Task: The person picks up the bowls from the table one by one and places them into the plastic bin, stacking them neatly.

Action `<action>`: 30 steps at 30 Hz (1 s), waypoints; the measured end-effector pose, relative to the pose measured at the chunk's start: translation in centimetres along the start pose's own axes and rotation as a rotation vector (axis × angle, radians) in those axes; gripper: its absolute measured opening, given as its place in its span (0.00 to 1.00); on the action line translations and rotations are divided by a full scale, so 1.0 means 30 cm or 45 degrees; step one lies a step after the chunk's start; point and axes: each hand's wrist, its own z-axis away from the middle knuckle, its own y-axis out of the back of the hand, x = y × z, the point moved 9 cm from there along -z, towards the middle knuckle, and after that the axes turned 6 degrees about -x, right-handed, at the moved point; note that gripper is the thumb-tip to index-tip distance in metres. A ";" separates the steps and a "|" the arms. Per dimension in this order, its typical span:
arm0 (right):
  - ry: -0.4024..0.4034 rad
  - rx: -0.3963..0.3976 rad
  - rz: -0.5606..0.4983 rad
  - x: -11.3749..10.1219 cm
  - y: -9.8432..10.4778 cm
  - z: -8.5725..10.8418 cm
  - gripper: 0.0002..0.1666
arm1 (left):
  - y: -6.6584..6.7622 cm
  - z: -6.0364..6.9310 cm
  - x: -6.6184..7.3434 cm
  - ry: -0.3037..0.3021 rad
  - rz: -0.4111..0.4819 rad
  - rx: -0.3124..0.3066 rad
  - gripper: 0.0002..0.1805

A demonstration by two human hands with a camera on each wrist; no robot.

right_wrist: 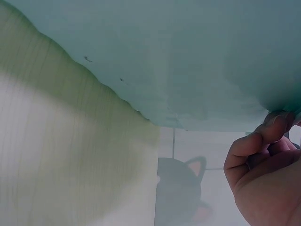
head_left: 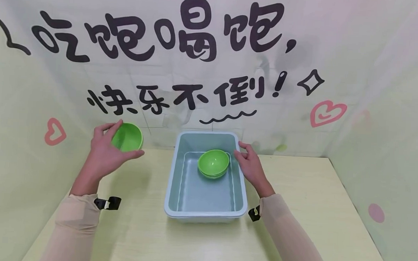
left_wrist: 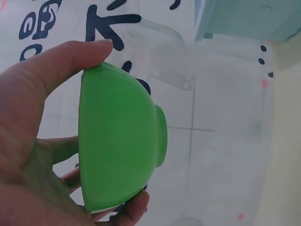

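My left hand (head_left: 107,151) grips a green bowl (head_left: 129,138) by its rim, thumb on one side and fingers on the other, held up left of the basin. In the left wrist view this bowl (left_wrist: 120,139) is tipped on its side, its foot facing right. A pale blue rectangular basin (head_left: 205,215) stands on the table, with stacked green bowls (head_left: 213,163) inside near its right wall. My right hand (head_left: 250,163) holds the basin's right rim toward the back, its fingers curled under the edge. From the right wrist the basin's outer wall (right_wrist: 155,56) fills the upper view.
The light wooden table (head_left: 296,212) runs back to a white printed curtain (head_left: 183,75) with large black characters and pink hearts. Pale side panels (head_left: 378,173) close in the table at left and right.
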 end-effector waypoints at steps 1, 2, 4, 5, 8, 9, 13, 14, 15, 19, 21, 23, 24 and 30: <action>0.000 0.002 0.000 0.000 0.001 0.000 0.33 | 0.003 -0.002 0.016 -0.015 -0.001 0.001 0.64; -0.001 0.004 -0.001 0.000 0.002 0.000 0.33 | 0.006 -0.003 0.032 -0.028 -0.002 0.000 0.64; -0.004 0.007 -0.004 0.001 0.003 0.000 0.33 | 0.008 -0.003 0.062 -0.049 0.002 -0.005 0.64; -0.005 0.006 -0.004 0.001 0.004 0.000 0.33 | 0.010 -0.003 0.077 -0.059 0.001 -0.007 0.64; -0.004 0.009 -0.011 0.001 0.006 -0.001 0.32 | 0.010 -0.003 0.121 -0.095 0.003 -0.015 0.64; -0.003 0.009 -0.012 0.000 0.007 -0.001 0.32 | 0.009 -0.003 0.135 -0.108 0.007 -0.018 0.64; -0.001 0.011 -0.017 0.003 0.007 -0.002 0.32 | 0.007 -0.007 0.190 -0.155 0.010 -0.020 0.63; -0.003 0.011 -0.015 0.005 0.006 -0.003 0.32 | 0.006 -0.009 0.204 -0.165 0.009 -0.023 0.63; -0.006 0.010 -0.014 0.007 0.006 -0.003 0.32 | 0.005 -0.011 0.217 -0.174 0.011 -0.026 0.63; -0.019 0.018 -0.013 0.015 0.007 -0.004 0.32 | -0.001 -0.022 0.274 -0.205 0.002 -0.037 0.62; -0.016 0.023 -0.014 0.015 0.009 -0.004 0.32 | -0.006 -0.027 0.304 -0.219 0.004 -0.044 0.62; -0.012 0.030 -0.034 0.015 0.010 -0.004 0.32 | -0.016 -0.032 0.336 -0.234 0.012 -0.058 0.62; -0.010 0.032 -0.041 0.016 0.010 -0.004 0.32 | -0.023 -0.034 0.351 -0.241 0.017 -0.065 0.62; 0.001 0.025 -0.053 0.016 0.003 0.000 0.33 | -0.085 -0.049 0.419 -0.284 0.035 -0.104 0.62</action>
